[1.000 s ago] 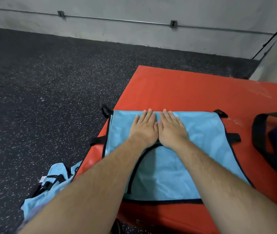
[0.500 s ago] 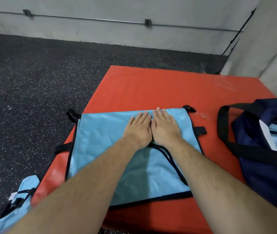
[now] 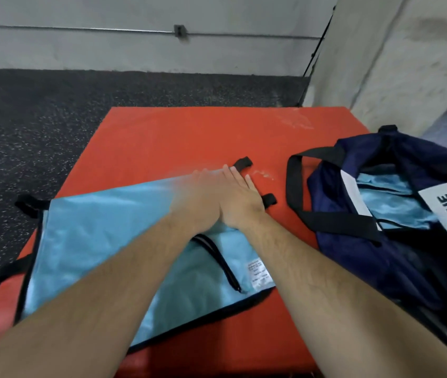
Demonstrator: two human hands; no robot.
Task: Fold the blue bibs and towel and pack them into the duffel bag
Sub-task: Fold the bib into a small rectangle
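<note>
A light blue bib (image 3: 102, 241) with black trim and black straps lies flat on the red mat (image 3: 189, 137). My left hand (image 3: 197, 200) and my right hand (image 3: 240, 199) lie side by side, palms down, fingers straight, on the bib's far right corner. The left hand is blurred. A white label shows on the bib near my right forearm. The navy duffel bag (image 3: 380, 257) stands open to the right on the mat, with light blue cloth (image 3: 391, 203) inside it.
Dark speckled rubber floor (image 3: 39, 132) surrounds the mat on the left and far side. A grey wall with a thin pipe runs along the back, and a concrete pillar (image 3: 397, 64) rises at the far right behind the bag.
Both hands have slid right across the bib, from its middle to its right corner. The view has swung right, bringing the whole duffel bag into sight and losing the bib on the floor.
</note>
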